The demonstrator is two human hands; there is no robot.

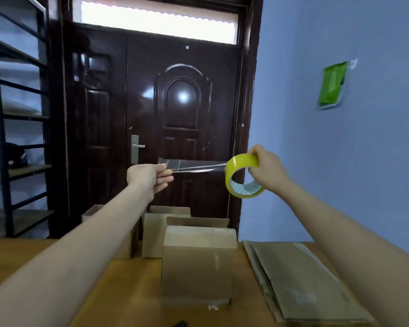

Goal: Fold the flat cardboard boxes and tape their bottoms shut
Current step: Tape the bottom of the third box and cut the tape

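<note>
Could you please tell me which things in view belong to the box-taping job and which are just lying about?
Part of the job:
tape roll in the right hand
pulled tape strip pinched by the left hand
folded box
flat cardboard stack
boxes behind

Just lying about:
green packet on the wall
dark object on the shelf rack
door

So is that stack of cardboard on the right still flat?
Yes, flat. The cardboard stack lies unfolded on the table, unlike the standing folded box beside it.
</note>
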